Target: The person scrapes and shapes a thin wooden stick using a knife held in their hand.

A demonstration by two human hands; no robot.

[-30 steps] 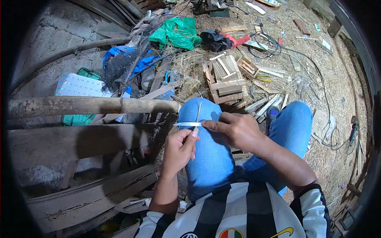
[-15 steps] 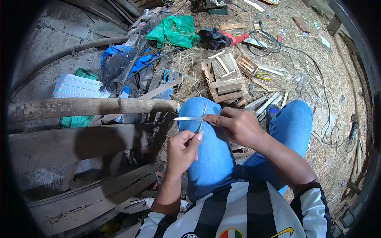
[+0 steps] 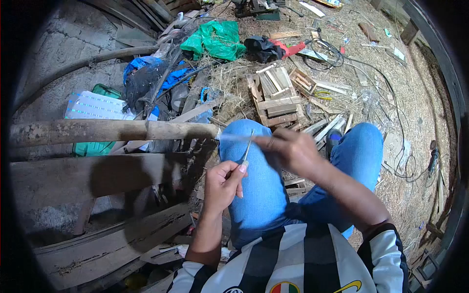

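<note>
My left hand [image 3: 225,180] pinches the lower end of a thin, slender stick [image 3: 248,145] between thumb and fingers. The stick points up and away over my left knee; its exact kind is too small to make out. Closed round a knife, my right hand [image 3: 293,150] is smeared by motion. The knife's blade [image 3: 233,138] is a pale blur pointing left, across or very near the stick's upper part. Its handle is hidden inside my fingers. Both hands are above my jeans [image 3: 259,205].
A bamboo pole [image 3: 97,133] and wooden boards [image 3: 88,180] run along my left. Ahead lie a small wooden crate [image 3: 278,105], yellow-handled pliers [image 3: 322,95], a green plastic bag [image 3: 220,41] and a red power tool [image 3: 293,49]. A black cable [image 3: 391,83] crosses the straw-covered floor.
My right hand and the knife have gone from sharp to blurred, with the blade slightly higher along the stick. The left hand keeps nearly the same place and hold.
</note>
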